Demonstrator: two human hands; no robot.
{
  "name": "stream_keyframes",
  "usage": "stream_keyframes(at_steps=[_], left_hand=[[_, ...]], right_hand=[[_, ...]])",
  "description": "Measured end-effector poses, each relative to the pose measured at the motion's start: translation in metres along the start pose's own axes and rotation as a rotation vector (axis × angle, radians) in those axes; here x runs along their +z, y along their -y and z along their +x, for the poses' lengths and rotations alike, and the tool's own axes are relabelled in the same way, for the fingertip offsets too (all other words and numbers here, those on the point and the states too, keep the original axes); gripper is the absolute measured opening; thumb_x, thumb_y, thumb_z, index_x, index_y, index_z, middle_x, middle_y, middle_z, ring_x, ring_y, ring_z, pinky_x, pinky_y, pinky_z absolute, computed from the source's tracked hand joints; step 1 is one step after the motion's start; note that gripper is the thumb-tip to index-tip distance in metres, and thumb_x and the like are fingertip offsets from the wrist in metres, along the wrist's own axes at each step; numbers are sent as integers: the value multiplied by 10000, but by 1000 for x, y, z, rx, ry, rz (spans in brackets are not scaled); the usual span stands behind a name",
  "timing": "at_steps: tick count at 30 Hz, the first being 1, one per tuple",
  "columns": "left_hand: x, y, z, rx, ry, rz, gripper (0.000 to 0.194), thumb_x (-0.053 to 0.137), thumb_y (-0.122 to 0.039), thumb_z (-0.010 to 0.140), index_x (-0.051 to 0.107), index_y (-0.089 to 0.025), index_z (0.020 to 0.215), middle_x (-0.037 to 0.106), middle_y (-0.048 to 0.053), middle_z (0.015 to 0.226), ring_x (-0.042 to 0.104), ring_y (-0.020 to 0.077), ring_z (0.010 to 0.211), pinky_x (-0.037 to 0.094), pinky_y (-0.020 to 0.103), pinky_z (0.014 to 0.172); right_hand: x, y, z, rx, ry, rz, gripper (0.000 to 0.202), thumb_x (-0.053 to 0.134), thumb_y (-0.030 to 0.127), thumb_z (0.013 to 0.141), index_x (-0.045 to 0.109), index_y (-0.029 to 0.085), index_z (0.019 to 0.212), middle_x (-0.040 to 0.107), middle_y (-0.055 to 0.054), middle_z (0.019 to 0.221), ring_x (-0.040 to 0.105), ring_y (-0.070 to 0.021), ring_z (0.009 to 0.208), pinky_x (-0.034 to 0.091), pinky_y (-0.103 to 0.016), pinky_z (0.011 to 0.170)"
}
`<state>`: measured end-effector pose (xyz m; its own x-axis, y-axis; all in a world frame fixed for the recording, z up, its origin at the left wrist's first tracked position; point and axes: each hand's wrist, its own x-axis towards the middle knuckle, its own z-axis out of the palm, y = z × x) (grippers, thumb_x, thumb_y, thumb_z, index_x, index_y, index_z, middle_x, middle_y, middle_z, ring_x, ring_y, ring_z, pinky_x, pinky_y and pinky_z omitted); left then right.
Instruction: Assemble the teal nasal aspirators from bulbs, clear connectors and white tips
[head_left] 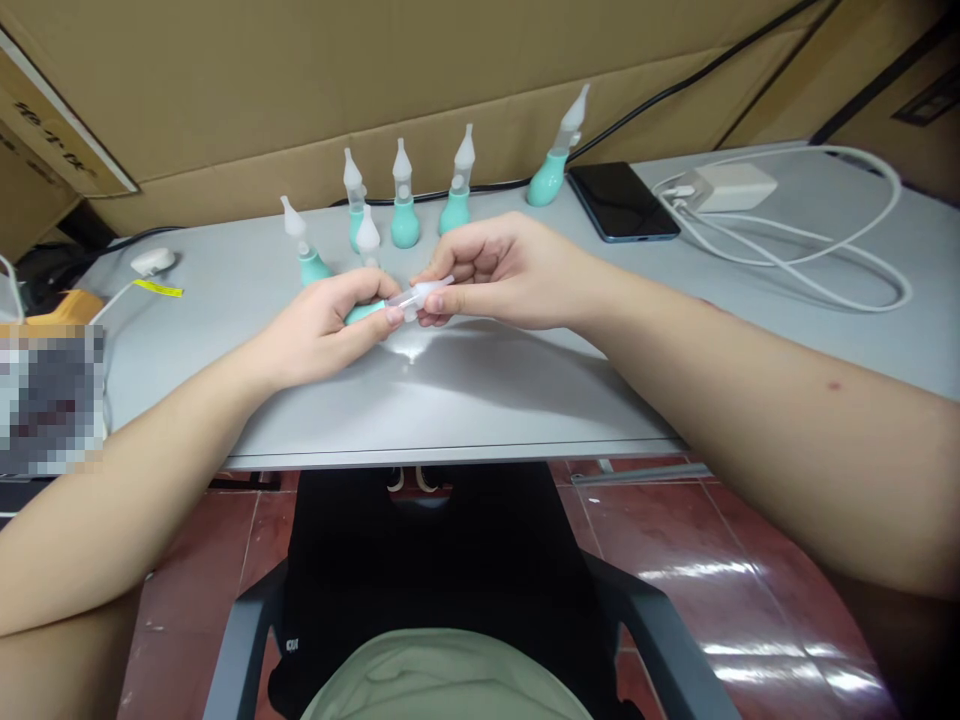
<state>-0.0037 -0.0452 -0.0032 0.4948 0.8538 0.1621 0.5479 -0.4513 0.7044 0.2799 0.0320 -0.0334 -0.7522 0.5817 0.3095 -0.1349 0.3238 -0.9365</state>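
Note:
Both my hands hold one nasal aspirator tilted sideways above the near part of the table. My left hand is closed around its mint-green bulb and clear tube. With thumb and fingers, my right hand pinches the white pointed tip at the other end. Behind my hands several more aspirators of the same kind stand on the table, one of them a mint-green bulb with a white tip. Another aspirator is partly hidden by my left hand. One aspirator leans by itself farther right.
On the grey table a black phone lies at the back right, beside a white charger with a looped white cable. A small white device with a yellow tag lies at left. Cardboard lines the back.

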Motion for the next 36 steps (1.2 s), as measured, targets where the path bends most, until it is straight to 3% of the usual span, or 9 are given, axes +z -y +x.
stream_keyframes(at_steps=[11,14,19,24,30,36], left_hand=[[6,-4,-2,10,-34,-24,510,864,-728,1168,792,-226,1116,802,71,1022,733,254,963,609,378,872],[7,-7,-3,-5,-44,11,472,836,-696,1170,803,-227,1133,807,69,1009,758,269,990,617,394,904],[9,-6,-3,24,-54,91,429,763,-639,1182,830,-222,1106,813,68,981,775,266,974,612,405,902],[8,-1,0,-15,-89,42,493,846,-721,1153,806,-231,1118,836,80,1019,816,298,1057,631,424,963],[7,0,4,0,-109,-41,680,928,-903,1079,779,-241,1135,862,100,1078,828,312,1131,666,425,1013],[6,3,0,49,-167,41,580,919,-776,1120,849,-208,1210,907,121,1180,782,271,1046,634,396,1000]], right_hand=[[2,9,-3,11,5,-4,515,1216,589,957,868,216,1035,938,-81,1037,897,-235,969,804,-375,957],[3,14,-5,34,18,-2,481,1201,526,975,832,221,1022,932,-84,1049,900,-230,976,806,-360,961],[4,14,-6,87,40,-88,324,1108,348,1037,809,230,988,919,-68,998,882,-199,890,739,-279,794],[7,13,-4,33,10,-55,201,1022,252,1034,821,248,1042,921,-34,979,873,-210,871,749,-318,828],[4,15,-1,-54,-59,-115,186,1074,354,1019,925,254,1070,915,-38,1026,839,-217,931,736,-333,885],[-3,8,4,-12,-67,12,373,1188,447,947,950,215,1117,935,-64,1023,840,-200,840,757,-332,826]])
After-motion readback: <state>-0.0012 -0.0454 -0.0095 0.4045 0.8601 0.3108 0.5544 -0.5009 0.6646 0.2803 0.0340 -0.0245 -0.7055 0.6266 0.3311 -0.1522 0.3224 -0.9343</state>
